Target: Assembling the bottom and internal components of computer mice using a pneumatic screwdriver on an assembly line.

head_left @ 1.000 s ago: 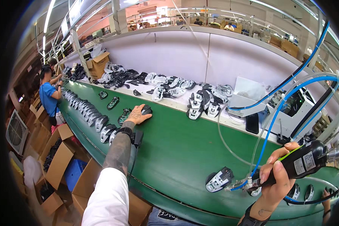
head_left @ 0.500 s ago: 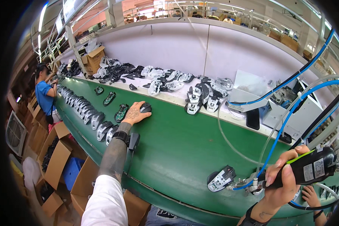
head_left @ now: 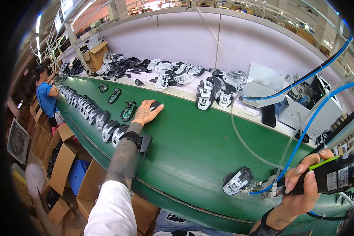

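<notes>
On the green belt, my left hand (head_left: 144, 112) grips a dark computer mouse (head_left: 157, 105), which rests on the surface and is partly covered by the fingers. My right hand (head_left: 305, 181) is wrapped round a black air screwdriver (head_left: 329, 176) with a green lever, held sideways above the belt at the right. Its tip is not plain to see. Left of that hand lies a part-built mouse (head_left: 238, 181) with a light grey frame showing. Beside my left hand is an open mouse base with a green circuit board (head_left: 128, 111); similar boards (head_left: 114, 95) lie farther back.
A row of mouse shells (head_left: 95, 114) runs along the belt's near left edge. Clear and dark shells (head_left: 169, 80) are heaped on the white ledge, beside white boxes (head_left: 263, 84) and a phone (head_left: 268, 115). Blue air hoses (head_left: 291, 157) loop at right. Cardboard boxes (head_left: 88, 185) and a co-worker (head_left: 47, 94) are at left.
The whole view has shifted slightly. Both hands keep their grips, and the mouse stays in about the same place on the belt. Another person's hand at the lower right no longer shows.
</notes>
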The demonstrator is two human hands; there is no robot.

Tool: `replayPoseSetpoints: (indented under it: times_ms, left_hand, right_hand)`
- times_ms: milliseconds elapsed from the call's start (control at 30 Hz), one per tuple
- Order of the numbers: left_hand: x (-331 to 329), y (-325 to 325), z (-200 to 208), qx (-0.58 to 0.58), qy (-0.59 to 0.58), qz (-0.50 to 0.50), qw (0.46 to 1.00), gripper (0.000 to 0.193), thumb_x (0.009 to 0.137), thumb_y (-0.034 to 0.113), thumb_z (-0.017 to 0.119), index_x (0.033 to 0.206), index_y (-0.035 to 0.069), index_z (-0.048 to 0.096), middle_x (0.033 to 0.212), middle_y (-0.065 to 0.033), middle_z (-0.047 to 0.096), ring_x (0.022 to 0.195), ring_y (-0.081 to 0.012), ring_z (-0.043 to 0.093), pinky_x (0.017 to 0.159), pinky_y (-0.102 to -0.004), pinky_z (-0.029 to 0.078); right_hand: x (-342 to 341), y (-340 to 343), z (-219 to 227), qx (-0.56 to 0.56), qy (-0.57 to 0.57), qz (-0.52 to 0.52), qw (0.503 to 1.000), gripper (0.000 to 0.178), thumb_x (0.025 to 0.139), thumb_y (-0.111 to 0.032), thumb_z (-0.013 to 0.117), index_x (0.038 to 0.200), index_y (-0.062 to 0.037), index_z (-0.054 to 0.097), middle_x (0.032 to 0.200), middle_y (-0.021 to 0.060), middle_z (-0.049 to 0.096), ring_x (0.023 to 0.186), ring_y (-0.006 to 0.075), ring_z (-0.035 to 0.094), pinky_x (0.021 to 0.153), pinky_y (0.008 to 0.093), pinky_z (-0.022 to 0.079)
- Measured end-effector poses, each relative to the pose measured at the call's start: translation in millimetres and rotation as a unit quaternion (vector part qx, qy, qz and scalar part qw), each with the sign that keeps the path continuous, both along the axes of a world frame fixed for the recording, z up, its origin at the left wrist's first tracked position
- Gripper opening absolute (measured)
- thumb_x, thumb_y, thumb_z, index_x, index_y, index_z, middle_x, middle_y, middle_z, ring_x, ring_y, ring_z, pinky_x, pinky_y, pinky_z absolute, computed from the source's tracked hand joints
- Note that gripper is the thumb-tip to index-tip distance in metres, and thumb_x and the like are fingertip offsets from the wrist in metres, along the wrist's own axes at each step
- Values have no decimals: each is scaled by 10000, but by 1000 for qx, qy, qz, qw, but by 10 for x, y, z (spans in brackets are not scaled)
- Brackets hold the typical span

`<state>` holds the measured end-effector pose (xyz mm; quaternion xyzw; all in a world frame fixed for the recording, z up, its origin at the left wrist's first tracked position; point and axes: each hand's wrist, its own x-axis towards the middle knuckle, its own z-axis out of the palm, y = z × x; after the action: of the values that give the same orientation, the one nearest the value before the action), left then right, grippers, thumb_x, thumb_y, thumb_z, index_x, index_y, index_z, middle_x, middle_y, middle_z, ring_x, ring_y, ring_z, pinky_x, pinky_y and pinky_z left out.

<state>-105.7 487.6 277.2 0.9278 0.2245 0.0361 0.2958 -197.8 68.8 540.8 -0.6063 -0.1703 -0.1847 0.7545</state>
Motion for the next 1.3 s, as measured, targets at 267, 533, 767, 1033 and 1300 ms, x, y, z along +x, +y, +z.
replayPoseSetpoints:
  times_ms: [267, 533, 767, 1033, 1300]
  left_hand:
    - [-19, 56, -35, 78, -24, -29, 996, 674, 735, 523, 610, 1258, 120, 477, 1291, -167, 420, 1172, -324, 445, 989, -380, 368]
    - [-476, -1281, 369, 87, -51, -192, 976, 640, 685, 434, 678, 1183, 75, 494, 1043, -201, 499, 945, -359, 546, 829, -410, 472]
    - [-722, -2423, 663, -247, -25, -229, 941, 615, 737, 429, 678, 1206, 72, 500, 1039, -150, 577, 882, -246, 597, 744, -333, 496]
    - [-914, -3018, 689, -862, 98, -33, 496, 582, 863, 309, 588, 1355, 164, 314, 1077, -78, 491, 858, -221, 601, 682, -381, 541]
    - [-986, -2861, 759, -901, 69, -63, 423, 546, 820, 191, 529, 1336, 190, 352, 1158, -105, 453, 919, -257, 560, 761, -430, 530]
  right_hand:
    - [-8, -4, -17, -7, -20, 13, 1000, 474, 797, -88, 559, 1183, 27, 309, 798, 144, 499, 405, 105, 434, 368, 211, 384]
    - [-31, -81, 32, 16, -41, 29, 999, 445, 813, -54, 518, 1191, 37, 302, 781, 132, 498, 420, 102, 442, 370, 204, 376]
    - [-25, -151, 73, 25, -74, -63, 995, 413, 837, -67, 506, 1203, 30, 342, 793, 112, 505, 432, 97, 433, 382, 200, 356]
    - [-29, -303, 98, 28, -145, -125, 981, 389, 900, -160, 447, 1223, 17, 323, 843, 91, 495, 456, 77, 434, 427, 209, 333]
    - [48, -134, -46, 99, -135, -14, 986, 437, 885, -129, 485, 1266, -38, 290, 924, 135, 531, 507, 145, 482, 450, 276, 420]
